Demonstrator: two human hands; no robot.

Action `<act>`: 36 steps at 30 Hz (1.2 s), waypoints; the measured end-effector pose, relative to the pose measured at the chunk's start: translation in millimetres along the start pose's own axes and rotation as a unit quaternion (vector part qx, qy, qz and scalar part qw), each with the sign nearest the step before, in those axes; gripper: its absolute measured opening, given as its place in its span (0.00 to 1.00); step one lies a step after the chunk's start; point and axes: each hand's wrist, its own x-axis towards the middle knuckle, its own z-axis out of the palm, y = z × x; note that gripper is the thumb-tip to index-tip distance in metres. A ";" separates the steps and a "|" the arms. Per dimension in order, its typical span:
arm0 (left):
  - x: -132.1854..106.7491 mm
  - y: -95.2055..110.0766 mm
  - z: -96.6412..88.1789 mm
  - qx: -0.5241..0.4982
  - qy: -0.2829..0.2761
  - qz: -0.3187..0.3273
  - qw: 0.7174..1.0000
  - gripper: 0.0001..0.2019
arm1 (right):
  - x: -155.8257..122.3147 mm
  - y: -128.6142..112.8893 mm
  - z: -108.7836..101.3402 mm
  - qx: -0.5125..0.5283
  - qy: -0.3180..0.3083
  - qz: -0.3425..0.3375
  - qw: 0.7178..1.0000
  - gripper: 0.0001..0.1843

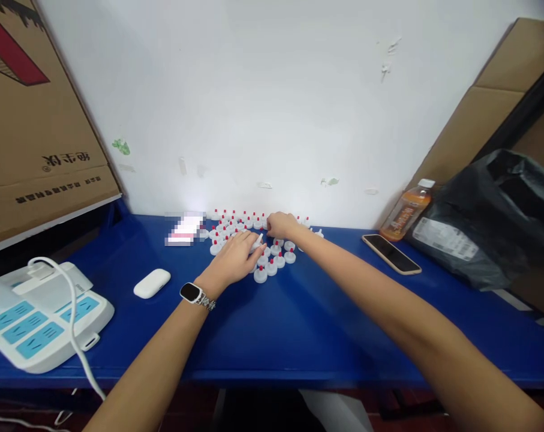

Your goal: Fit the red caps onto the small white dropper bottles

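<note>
Several small white caps with red tips stand in a cluster at the back of the blue table, close to the white wall. My left hand, with a watch on its wrist, lies over the near left part of the cluster and its fingers pinch a small white piece. My right hand reaches to the far side of the cluster with its fingers curled down among the caps; what they hold is hidden.
A white earbud case and a white device with blue pads and a cable lie at the left. A phone, an orange drink bottle and a black bag are at the right. Cardboard boxes lean on both sides.
</note>
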 end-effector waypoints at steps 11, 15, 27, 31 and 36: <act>-0.9 0.4 1.2 -0.039 0.007 -0.009 0.999 0.15 | -31.3 2.3 -0.6 0.331 0.122 -0.040 0.935 0.03; -1.2 9.6 0.1 -0.026 0.006 0.019 0.999 0.15 | -68.1 2.9 8.5 0.548 0.160 -0.054 0.819 0.08; -4.8 25.9 2.6 -0.002 -0.024 0.060 0.998 0.17 | -108.0 -2.5 28.2 0.648 0.159 -0.049 0.743 0.20; -3.8 24.1 2.4 -0.003 -0.018 0.061 0.998 0.16 | -108.8 -3.7 26.0 0.665 0.171 -0.024 0.727 0.21; -3.9 24.4 0.7 -0.012 -0.018 0.063 0.998 0.17 | -112.7 -4.5 23.5 0.670 0.146 -0.030 0.727 0.21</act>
